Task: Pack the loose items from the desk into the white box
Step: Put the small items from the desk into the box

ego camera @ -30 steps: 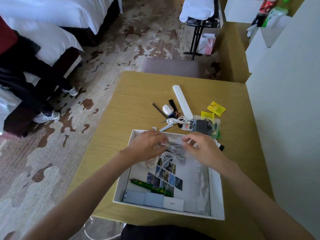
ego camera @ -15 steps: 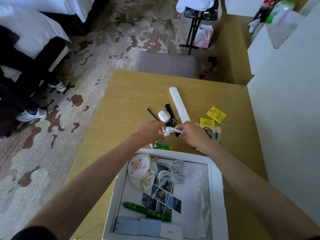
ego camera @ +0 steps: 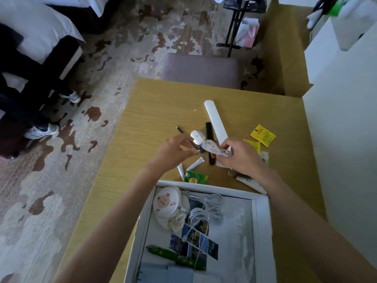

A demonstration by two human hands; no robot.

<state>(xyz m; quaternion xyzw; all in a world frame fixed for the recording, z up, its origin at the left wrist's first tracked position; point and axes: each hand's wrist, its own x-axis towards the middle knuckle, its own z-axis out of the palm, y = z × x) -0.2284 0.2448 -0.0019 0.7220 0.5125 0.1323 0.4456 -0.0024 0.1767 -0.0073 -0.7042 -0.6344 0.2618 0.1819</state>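
The white box (ego camera: 262,231) lies at the desk's near edge, holding a round bear-face pouch (ego camera: 166,202), a coiled white cable (ego camera: 208,211), photo cards (ego camera: 195,240) and a green pen (ego camera: 175,255). Beyond it my right hand (ego camera: 239,156) grips a small bundle of white cable (ego camera: 212,147) lifted just above the desk. My left hand (ego camera: 175,151) is beside it, fingers pinched near the bundle's end and a black pencil (ego camera: 180,130). Loose items lie around: a white oval gadget (ego camera: 197,136), a long white bar (ego camera: 216,121), a black stick (ego camera: 210,131), a green tea packet (ego camera: 196,177), yellow sachets (ego camera: 263,135).
The wooden desk (ego camera: 155,111) ends at a white wall unit (ego camera: 342,123) on the right. A grey chair seat (ego camera: 201,69) stands past the far edge. On the left are patterned carpet, a bed (ego camera: 36,35) and a person's feet in sneakers (ego camera: 41,130).
Both hands left the box, where they laid a coiled cable, and reached forward to the pile. My right hand has picked up another white cable bundle. The view has tilted forward.
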